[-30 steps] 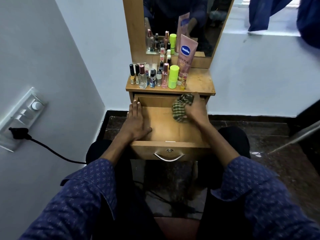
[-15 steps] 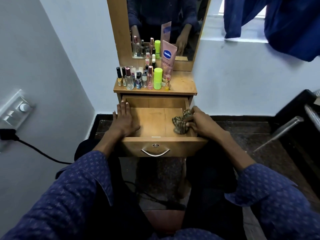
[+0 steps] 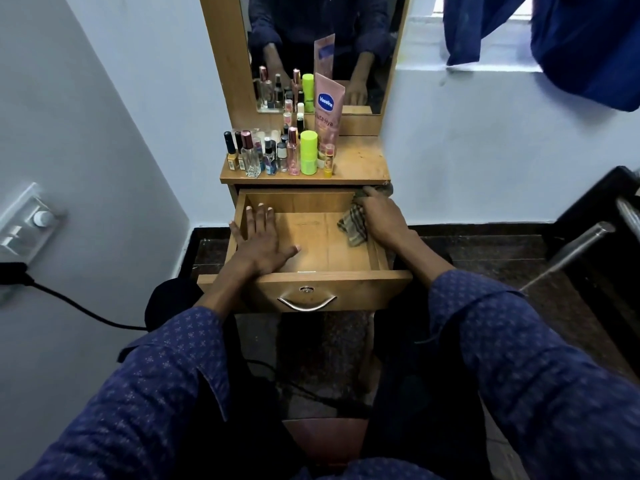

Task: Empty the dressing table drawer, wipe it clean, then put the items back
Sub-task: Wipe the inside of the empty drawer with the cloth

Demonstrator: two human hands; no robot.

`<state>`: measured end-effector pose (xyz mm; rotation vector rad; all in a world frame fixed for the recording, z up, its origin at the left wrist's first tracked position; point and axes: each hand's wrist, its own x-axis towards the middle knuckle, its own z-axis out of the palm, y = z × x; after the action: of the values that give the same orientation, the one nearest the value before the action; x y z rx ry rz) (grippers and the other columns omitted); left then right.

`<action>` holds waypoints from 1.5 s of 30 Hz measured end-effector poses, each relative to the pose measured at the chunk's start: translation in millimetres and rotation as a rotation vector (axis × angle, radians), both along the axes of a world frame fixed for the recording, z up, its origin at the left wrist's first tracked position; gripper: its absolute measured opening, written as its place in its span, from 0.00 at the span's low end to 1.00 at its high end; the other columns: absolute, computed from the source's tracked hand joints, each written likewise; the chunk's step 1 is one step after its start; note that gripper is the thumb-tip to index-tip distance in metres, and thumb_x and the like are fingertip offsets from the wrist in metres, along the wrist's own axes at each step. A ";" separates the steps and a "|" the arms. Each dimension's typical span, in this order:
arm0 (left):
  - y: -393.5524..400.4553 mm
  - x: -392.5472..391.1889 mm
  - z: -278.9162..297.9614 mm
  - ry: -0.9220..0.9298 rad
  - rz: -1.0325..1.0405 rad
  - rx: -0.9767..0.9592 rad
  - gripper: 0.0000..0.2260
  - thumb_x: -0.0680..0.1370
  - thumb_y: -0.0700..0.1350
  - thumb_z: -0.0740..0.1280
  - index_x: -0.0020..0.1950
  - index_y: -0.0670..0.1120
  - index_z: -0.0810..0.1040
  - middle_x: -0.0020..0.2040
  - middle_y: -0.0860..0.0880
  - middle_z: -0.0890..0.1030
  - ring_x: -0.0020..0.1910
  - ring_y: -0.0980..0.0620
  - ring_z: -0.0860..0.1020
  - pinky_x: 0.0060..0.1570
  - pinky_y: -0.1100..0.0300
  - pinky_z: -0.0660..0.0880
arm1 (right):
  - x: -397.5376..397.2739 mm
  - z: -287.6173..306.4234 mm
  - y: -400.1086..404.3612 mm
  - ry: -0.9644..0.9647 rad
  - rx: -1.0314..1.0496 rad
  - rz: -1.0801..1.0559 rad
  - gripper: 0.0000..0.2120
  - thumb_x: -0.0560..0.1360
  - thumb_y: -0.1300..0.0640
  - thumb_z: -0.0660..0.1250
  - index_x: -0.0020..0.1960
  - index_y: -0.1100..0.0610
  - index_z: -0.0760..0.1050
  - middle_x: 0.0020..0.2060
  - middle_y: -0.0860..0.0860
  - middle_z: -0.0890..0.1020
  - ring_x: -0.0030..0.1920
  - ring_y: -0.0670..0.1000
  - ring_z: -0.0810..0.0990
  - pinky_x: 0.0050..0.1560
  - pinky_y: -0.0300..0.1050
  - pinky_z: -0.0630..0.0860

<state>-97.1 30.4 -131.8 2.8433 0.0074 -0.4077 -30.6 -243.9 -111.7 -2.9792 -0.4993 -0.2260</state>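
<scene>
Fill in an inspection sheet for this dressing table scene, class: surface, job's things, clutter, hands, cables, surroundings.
Surface: dressing table top, wooden, right part bare.
Job's things: drawer pulled open, no items inside; checked cloth at its right wall.
Clutter: bottles, neon green container, pink tube crowd the top's left.
Hands: left hand flat on drawer floor; right hand grips the cloth.
Cables: black cable from wall socket.
Surroundings: mirror, blue curtain, dark floor.

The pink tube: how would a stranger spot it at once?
Find the mirror above the table top. Among the bottles below it, the pink tube leans on the mirror's frame. It is the tallest there, with a blue Vaseline logo.
</scene>
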 end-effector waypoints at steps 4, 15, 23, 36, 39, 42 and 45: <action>0.9 -0.1 -2.2 -0.034 0.018 0.000 0.49 0.82 0.67 0.62 0.85 0.42 0.35 0.84 0.41 0.30 0.81 0.40 0.27 0.77 0.34 0.30 | -8.6 7.3 -3.0 -0.021 -0.014 0.004 0.12 0.77 0.66 0.69 0.58 0.59 0.83 0.59 0.57 0.81 0.59 0.59 0.80 0.54 0.53 0.80; 7.5 -1.5 -4.2 -0.078 0.068 0.017 0.50 0.81 0.65 0.65 0.85 0.38 0.38 0.83 0.35 0.33 0.82 0.36 0.31 0.81 0.42 0.35 | -13.2 -10.5 12.6 -0.141 -0.409 0.250 0.09 0.81 0.54 0.67 0.53 0.58 0.83 0.55 0.54 0.84 0.53 0.55 0.83 0.61 0.52 0.74; 9.9 0.7 -8.2 -0.044 0.056 0.054 0.52 0.81 0.67 0.64 0.84 0.38 0.35 0.83 0.35 0.33 0.82 0.36 0.30 0.81 0.43 0.34 | 11.8 -24.9 27.2 -0.190 -0.522 0.302 0.16 0.85 0.56 0.55 0.66 0.57 0.78 0.64 0.54 0.81 0.61 0.55 0.80 0.64 0.49 0.72; 7.6 -0.9 -7.2 -0.065 0.049 0.055 0.52 0.80 0.67 0.64 0.84 0.38 0.36 0.83 0.35 0.34 0.82 0.35 0.32 0.81 0.41 0.34 | 30.2 -6.8 13.5 -0.321 -0.591 0.295 0.16 0.81 0.57 0.65 0.67 0.60 0.76 0.58 0.56 0.80 0.56 0.57 0.79 0.61 0.51 0.72; 7.0 -1.3 -5.8 -0.062 0.051 0.064 0.52 0.80 0.67 0.64 0.84 0.38 0.36 0.83 0.35 0.34 0.82 0.35 0.32 0.81 0.41 0.35 | 29.3 -9.9 18.7 -0.276 -0.630 0.334 0.15 0.82 0.56 0.65 0.67 0.60 0.77 0.59 0.56 0.80 0.58 0.56 0.79 0.62 0.50 0.73; 6.9 -1.6 -6.5 -0.061 0.046 0.059 0.52 0.80 0.66 0.65 0.84 0.38 0.36 0.83 0.35 0.34 0.82 0.35 0.32 0.81 0.41 0.35 | 31.4 -5.5 20.3 -0.243 -0.647 0.344 0.14 0.82 0.56 0.65 0.65 0.59 0.78 0.60 0.55 0.80 0.58 0.56 0.78 0.63 0.49 0.73; 7.8 -0.8 -7.0 -0.068 0.047 0.055 0.52 0.80 0.66 0.65 0.84 0.38 0.37 0.84 0.35 0.35 0.82 0.34 0.31 0.81 0.41 0.34 | 27.4 -2.7 19.3 -0.232 -0.673 0.356 0.14 0.82 0.55 0.66 0.65 0.58 0.79 0.63 0.55 0.80 0.60 0.55 0.79 0.65 0.50 0.72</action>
<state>-97.8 38.3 -138.7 2.9039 0.0726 -0.3053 -3.2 -224.6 -114.5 -3.4130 -1.3573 -0.4471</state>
